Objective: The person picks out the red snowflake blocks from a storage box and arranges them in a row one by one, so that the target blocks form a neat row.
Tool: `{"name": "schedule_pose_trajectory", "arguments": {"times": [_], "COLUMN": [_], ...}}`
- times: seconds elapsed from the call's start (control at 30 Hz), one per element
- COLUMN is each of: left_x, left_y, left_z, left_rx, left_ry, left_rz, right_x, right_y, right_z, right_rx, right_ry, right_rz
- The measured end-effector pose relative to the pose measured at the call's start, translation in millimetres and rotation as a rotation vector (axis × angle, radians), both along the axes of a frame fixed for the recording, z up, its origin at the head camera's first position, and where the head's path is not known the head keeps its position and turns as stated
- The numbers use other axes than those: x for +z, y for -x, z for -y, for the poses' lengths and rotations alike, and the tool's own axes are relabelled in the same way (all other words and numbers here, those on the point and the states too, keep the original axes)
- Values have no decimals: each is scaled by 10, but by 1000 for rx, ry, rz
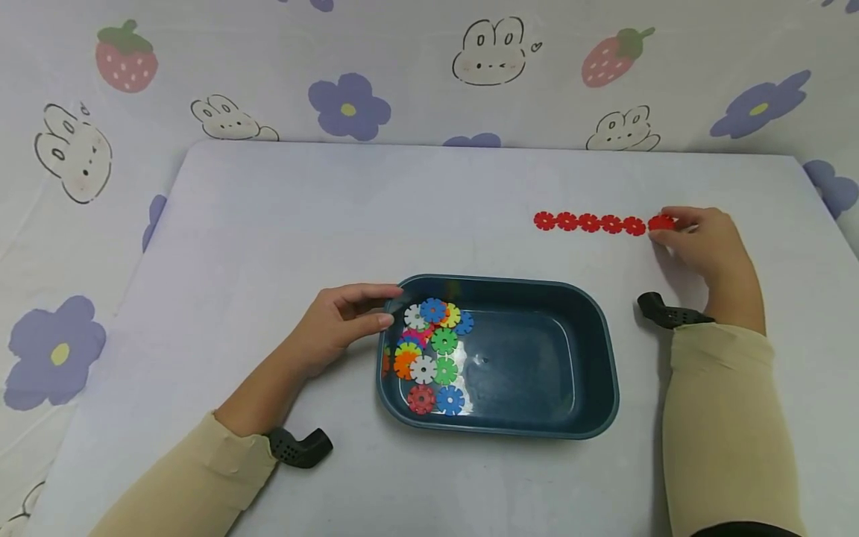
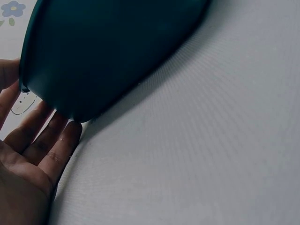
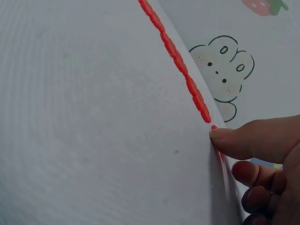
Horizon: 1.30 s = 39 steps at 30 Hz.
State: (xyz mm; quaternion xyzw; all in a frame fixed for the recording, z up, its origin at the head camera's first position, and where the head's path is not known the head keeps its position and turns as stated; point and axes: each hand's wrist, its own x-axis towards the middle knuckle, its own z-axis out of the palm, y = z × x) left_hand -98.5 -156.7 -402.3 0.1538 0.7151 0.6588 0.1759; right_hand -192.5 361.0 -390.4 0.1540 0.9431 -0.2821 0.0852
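My right hand [image 1: 705,237] pinches a red snowflake disc [image 1: 661,223] between thumb and fingers. The disc is at the right end of a row of red snowflake discs [image 1: 589,222], with a small gap to its neighbour. In the right wrist view the thumb [image 3: 234,138] mostly hides that disc, and the row [image 3: 174,54] runs away from it. My left hand [image 1: 342,317] touches the left end of a dark blue plastic tray [image 1: 523,282], fingers fairly straight. The left wrist view shows fingers [image 2: 58,152] against the tray's outer wall [image 2: 93,56].
Mixed snowflake discs [image 1: 444,341] in several colours lie in the left part of the tray. The tray stands near the middle of a white table [image 1: 302,216]. Behind the table's far edge hangs a patterned cloth [image 1: 416,45] with bunnies, strawberries and flowers.
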Motion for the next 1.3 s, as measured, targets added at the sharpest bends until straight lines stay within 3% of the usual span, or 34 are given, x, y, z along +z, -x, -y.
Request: {"name": "schedule_pose_trajectory", "arguments": {"times": [0.17,1.3], "left_x": [8,11], "left_y": [-3,-14], "left_z": [-1,9], "left_rx": [1,-3], "left_ry": [3,24], "left_rz": [4,-16], "right_x": [3,53], "right_y": [2,0], "right_z": [14,81], "right_rx": [30,4], "right_ry": [-16,-18], "right_rz": [1,23]}}
